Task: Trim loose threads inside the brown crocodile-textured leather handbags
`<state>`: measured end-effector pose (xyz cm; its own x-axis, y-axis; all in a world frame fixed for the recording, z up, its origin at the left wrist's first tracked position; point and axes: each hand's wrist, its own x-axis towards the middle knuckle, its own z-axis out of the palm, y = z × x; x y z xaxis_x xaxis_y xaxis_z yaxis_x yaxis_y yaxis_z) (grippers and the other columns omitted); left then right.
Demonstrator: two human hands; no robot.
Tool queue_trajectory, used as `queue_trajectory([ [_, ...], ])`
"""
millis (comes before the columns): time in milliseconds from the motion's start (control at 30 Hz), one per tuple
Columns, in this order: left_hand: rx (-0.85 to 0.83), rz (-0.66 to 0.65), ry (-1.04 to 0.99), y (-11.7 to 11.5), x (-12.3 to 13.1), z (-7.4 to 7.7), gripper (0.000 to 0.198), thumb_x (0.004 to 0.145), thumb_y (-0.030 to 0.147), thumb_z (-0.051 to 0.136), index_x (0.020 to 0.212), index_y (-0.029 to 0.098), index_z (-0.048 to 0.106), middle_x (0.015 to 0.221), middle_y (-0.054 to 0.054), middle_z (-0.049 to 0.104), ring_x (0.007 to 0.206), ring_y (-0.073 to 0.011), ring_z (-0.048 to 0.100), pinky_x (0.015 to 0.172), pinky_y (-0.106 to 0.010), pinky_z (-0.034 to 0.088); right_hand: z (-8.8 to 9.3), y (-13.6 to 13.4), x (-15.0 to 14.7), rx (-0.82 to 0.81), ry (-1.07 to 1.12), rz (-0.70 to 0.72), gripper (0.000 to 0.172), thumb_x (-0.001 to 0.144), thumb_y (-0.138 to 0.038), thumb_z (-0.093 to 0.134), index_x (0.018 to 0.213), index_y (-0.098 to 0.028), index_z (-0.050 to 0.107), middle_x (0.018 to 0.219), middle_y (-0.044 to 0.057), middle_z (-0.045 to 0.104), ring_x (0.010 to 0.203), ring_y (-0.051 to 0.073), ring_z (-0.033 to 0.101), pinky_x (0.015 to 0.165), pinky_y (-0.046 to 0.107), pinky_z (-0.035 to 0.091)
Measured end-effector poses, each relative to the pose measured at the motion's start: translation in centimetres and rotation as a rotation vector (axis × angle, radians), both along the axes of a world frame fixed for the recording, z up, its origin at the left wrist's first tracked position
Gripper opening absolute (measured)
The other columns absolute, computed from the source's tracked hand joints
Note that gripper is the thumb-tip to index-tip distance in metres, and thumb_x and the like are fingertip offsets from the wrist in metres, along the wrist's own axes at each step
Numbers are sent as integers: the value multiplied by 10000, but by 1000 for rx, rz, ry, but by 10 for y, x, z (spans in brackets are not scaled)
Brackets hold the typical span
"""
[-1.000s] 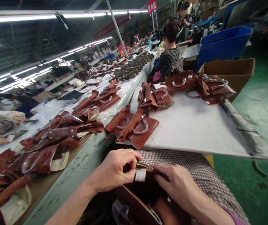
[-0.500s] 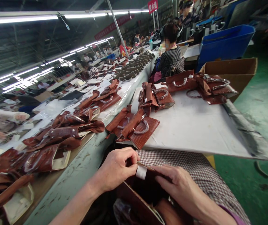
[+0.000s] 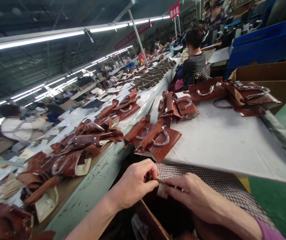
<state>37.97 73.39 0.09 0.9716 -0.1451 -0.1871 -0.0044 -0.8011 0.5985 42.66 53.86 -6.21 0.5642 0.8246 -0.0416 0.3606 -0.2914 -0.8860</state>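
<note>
A dark brown handbag (image 3: 149,215) rests in my lap with its mouth facing up, and its inside is in deep shadow. My left hand (image 3: 139,181) pinches the bag's far rim between thumb and bent fingers. On the same rim, a little to the right, my right hand (image 3: 191,193) grips with the thumb inside and fingers over the edge. Between the two hands a small white label (image 3: 162,191) hangs on the inner side, partly covered by my right thumb. Clear plastic wrap (image 3: 140,226) shows at the bag's near side.
Brown croc-pattern handbags (image 3: 166,140) with wrapped handles lie on the white table (image 3: 222,136) ahead. More brown bags (image 3: 69,163) line the long bench (image 3: 93,186) at left. A cardboard box (image 3: 265,73) and blue bin (image 3: 265,43) stand right. A person in stripes (image 3: 195,65) sits beyond.
My right hand has shifted toward the left hand along the rim and now covers part of the label. The view has swung left, showing more of the left bench.
</note>
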Motion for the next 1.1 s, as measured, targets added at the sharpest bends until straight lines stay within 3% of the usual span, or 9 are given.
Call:
queue_trajectory([
  [133,-3,210,110,4,-10,6,282,683,150,682,917,221,542,964,37,601,666,-98,530,594,-203,412,-5,3,-7,-26,-28,-2,332,999,-330,392,792,-224,629,642,-53,551,584,108,484,558,228,318],
  [333,71,285,181,3,-20,8,60,768,158,584,789,212,567,805,33,610,680,-120,559,587,-202,408,-7,2,-13,-5,-13,-11,281,998,-259,386,853,-258,627,740,-58,639,674,122,584,643,231,376],
  [667,335,143,-72,0,-25,5,96,839,134,600,776,200,571,783,34,617,710,-123,560,627,-224,378,-14,6,-14,-63,-70,-26,263,982,-214,414,925,-270,665,764,-31,676,687,150,629,648,235,413],
  [867,332,48,-151,6,-28,-2,113,887,135,583,797,202,569,843,38,629,764,-124,593,730,-228,417,-16,12,-14,-116,-134,-26,264,975,-183,414,937,-285,655,784,-30,684,708,166,646,657,252,413],
  [1100,388,24,-212,5,-29,-8,119,902,125,530,860,210,601,891,29,664,805,-140,634,729,-243,433,-26,13,-17,-83,-271,-76,275,980,-231,395,880,-233,650,710,13,682,647,168,652,608,242,407],
])
